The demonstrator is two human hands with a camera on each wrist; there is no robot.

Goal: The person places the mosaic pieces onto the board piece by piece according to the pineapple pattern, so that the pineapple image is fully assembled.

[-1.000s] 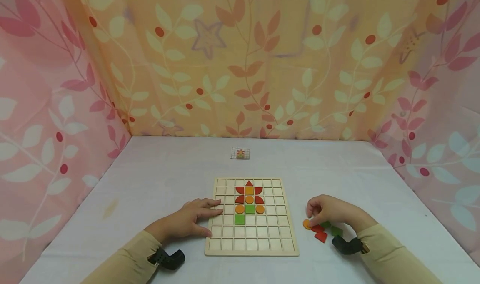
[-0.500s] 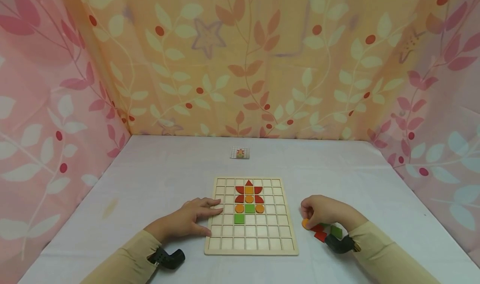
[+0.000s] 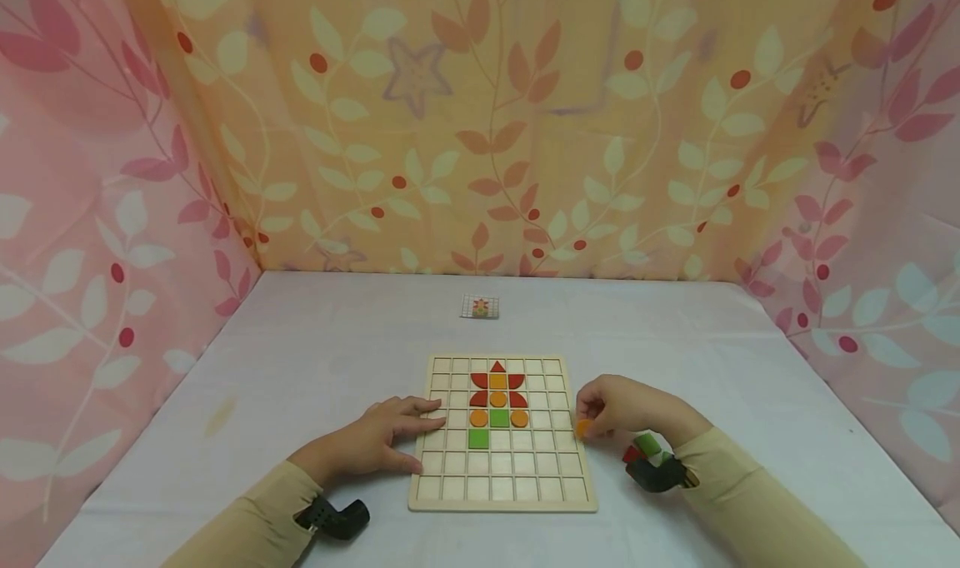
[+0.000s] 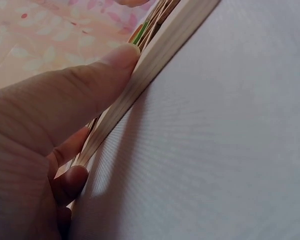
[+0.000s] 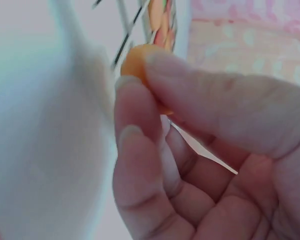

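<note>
A pale wooden grid board [image 3: 525, 489] lies in the middle of the table in the head view. My left hand [image 3: 378, 439] rests along its left edge, fingers fairly straight. In the left wrist view the thumb [image 4: 122, 55] touches the board's side. On the grid, red pieces [image 3: 480, 381], orange ones and two green squares [image 3: 499, 418] form a flower-like figure. Just at the board's right edge, my right hand [image 3: 637, 406] pinches an orange round piece [image 5: 135, 62] between thumb and fingertips. Loose green [image 3: 647, 444] and red pieces [image 3: 632, 452] lie below that wrist, partly hidden.
Behind the board lies a small card [image 3: 480, 306] printed with a gridded flower figure. White cloth [image 3: 337, 318] covers the table. Patterned curtains [image 3: 480, 135] stand at the back and both sides. A black wrist device [image 3: 656, 475] partly covers the loose pieces.
My right hand has lifted the orange round piece from the loose pieces and carried it left to the board's right edge. My left hand and the board stay put.
</note>
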